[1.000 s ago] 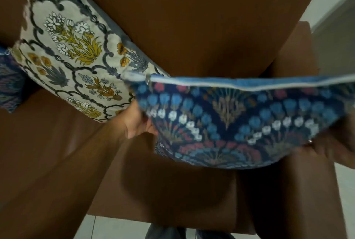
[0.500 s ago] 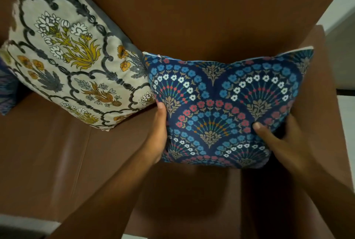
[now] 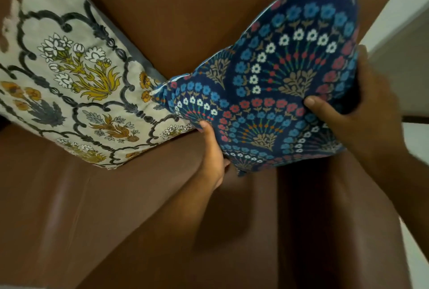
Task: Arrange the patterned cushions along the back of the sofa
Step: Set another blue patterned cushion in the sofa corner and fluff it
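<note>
1. A square navy-blue fabric cushion with a fan-and-flower print (image 3: 278, 93) is held tilted at the centre right of the frame, one corner pointing down just above the seat of the brown leather sofa (image 3: 97, 219).
2. Its lower-left edge is gripped by the left hand (image 3: 212, 154), thumb on the front face.
3. Its right edge is clasped by the right hand (image 3: 362, 112), thumb pressed into the print.
4. Its left corner is seen touching a cream floral cushion (image 3: 76, 84) leaned against the backrest at upper left.
5. Bare backrest is left open between the two cushions, and bare seat below them.
</note>
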